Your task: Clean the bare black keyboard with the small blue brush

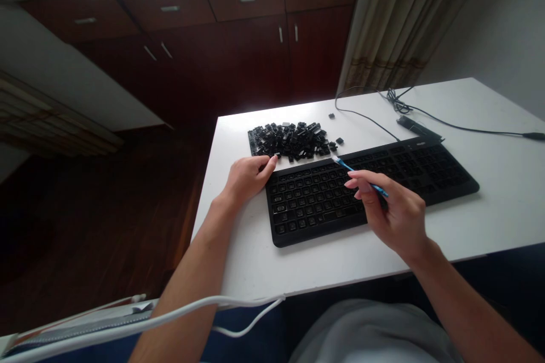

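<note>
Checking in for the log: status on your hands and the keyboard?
Right hand: blue toothbrush, bristles over keyboard. Left hand: at keycap pile's edge. Cable behind keyboard, not in the way.

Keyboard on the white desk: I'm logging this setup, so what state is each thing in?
Black keyboard: keycaps off.
Black keycaps: loose in a heap.
Blue toothbrush: held over the keyboard.
Right hand: gripping the toothbrush.
Left hand: curled beside the keycaps.
Black cable: lying loose.
Cabinet doors: shut.
</note>
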Action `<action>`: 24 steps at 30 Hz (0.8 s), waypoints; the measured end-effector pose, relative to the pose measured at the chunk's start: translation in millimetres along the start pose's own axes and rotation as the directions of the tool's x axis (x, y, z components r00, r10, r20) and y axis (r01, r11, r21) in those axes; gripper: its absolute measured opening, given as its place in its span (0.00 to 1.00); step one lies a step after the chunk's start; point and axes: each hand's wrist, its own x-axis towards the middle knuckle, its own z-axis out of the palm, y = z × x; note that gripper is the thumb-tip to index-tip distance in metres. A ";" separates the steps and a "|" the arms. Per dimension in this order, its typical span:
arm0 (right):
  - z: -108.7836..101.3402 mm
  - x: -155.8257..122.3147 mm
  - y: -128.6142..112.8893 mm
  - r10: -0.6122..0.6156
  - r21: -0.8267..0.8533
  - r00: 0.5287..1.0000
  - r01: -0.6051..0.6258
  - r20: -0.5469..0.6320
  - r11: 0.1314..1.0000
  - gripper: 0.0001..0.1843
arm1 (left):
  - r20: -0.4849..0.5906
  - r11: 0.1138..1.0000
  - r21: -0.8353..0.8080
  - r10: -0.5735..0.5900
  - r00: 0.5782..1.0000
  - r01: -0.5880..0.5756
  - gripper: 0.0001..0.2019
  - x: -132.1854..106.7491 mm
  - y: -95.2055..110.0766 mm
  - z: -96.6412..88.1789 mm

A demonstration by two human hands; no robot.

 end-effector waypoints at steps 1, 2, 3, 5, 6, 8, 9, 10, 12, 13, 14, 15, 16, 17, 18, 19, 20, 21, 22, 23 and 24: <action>0.4 -2.8 0.9 0.013 0.042 1.000 -0.013 0.004 0.999 0.20 | -0.001 1.000 0.000 0.002 1.000 -0.002 0.27 0.0 0.0 0.0; 0.9 -5.4 1.5 0.025 0.082 1.000 -0.026 0.014 0.996 0.21 | -0.001 1.000 0.000 0.003 1.000 -0.003 0.27 0.0 -0.1 0.0; 1.6 -7.7 1.9 0.039 0.117 0.999 -0.042 0.024 0.992 0.21 | 0.001 1.000 0.000 0.005 1.000 -0.005 0.27 0.0 -0.2 0.0; 3.3 -10.9 2.6 0.057 0.165 0.998 -0.063 0.039 0.984 0.22 | 0.004 1.000 -0.002 0.008 1.000 -0.008 0.27 0.0 -0.3 -0.1; 4.1 -11.8 2.9 0.053 0.177 0.998 -0.059 0.042 0.982 0.23 | 0.005 1.000 -0.003 0.008 1.000 -0.008 0.27 0.0 -0.4 -0.2; 5.6 -12.4 3.9 0.032 0.185 0.999 -0.037 0.032 0.982 0.23 | 0.008 1.000 -0.005 0.009 1.000 -0.009 0.27 0.0 -0.4 -0.3; 6.4 -12.2 4.5 0.024 0.180 1.000 -0.027 0.019 0.983 0.22 | 0.009 1.000 -0.006 0.009 1.000 -0.009 0.27 0.0 -0.4 -0.4; 7.2 -12.0 5.2 0.025 0.171 1.000 -0.025 0.004 0.985 0.20 | 0.010 1.000 -0.007 0.008 1.000 -0.008 0.27 -0.1 -0.4 -0.4; 8.7 -11.7 6.2 0.044 0.148 0.999 -0.039 -0.032 0.988 0.17 | 0.011 1.000 -0.008 0.008 1.000 -0.008 0.27 -0.1 -0.3 -0.4; 9.4 -11.7 6.5 0.063 0.141 0.997 -0.055 -0.050 0.988 0.16 | 0.011 1.000 -0.009 0.010 1.000 -0.009 0.27 -0.1 -0.2 -0.4; 9.8 -11.7 6.5 0.084 0.140 0.994 -0.074 -0.069 0.987 0.15 | 0.010 1.000 -0.010 0.011 1.000 -0.011 0.27 -0.1 -0.1 -0.5; 10.0 -11.7 6.2 0.105 0.143 0.991 -0.092 -0.088 0.985 0.14 | 0.009 1.000 -0.011 0.012 1.000 -0.012 0.27 -0.1 0.0 -0.5; 9.9 -11.5 5.6 0.124 0.146 0.987 -0.108 -0.102 0.983 0.13 | 0.009 1.000 -0.011 0.013 1.000 -0.013 0.27 -0.1 0.1 -0.6; 9.6 -11.2 4.8 0.139 0.146 0.984 -0.122 -0.114 0.982 0.13 | 0.007 1.000 -0.011 0.013 1.000 -0.013 0.27 -0.1 0.1 -0.6; 9.2 -10.7 4.0 0.152 0.142 0.981 -0.134 -0.120 0.981 0.13 | 0.006 1.000 -0.010 0.013 1.000 -0.013 0.27 0.0 0.2 -0.6; 8.7 -10.3 3.2 0.159 0.132 0.979 -0.143 -0.124 0.981 0.14 | 0.005 1.000 -0.009 0.013 1.000 -0.013 0.27 0.0 0.2 -0.6; 8.3 -10.0 2.7 0.163 0.117 0.979 -0.149 -0.126 0.982 0.15 | 0.004 1.000 -0.009 0.015 1.000 -0.014 0.27 0.0 0.1 -0.5; 8.3 -10.0 2.5 0.164 0.103 0.979 -0.152 -0.123 0.983 0.16 | 0.002 1.000 -0.009 0.016 1.000 -0.016 0.27 0.0 0.1 -0.4; 8.7 -10.4 2.8 0.167 0.094 0.979 -0.157 -0.120 0.983 0.18 | 0.001 1.000 -0.010 0.018 1.000 -0.018 0.27 0.0 0.0 -0.2; 9.4 -11.3 3.4 0.177 0.097 0.978 -0.166 -0.114 0.981 0.18 | -0.001 1.000 -0.012 0.020 1.000 -0.020 0.27 -0.1 0.0 0.0; 10.5 -12.6 4.3 0.193 0.117 0.975 -0.180 -0.111 0.977 0.19 | -0.002 1.000 -0.014 0.021 1.000 -0.021 0.27 -0.1 0.0 0.2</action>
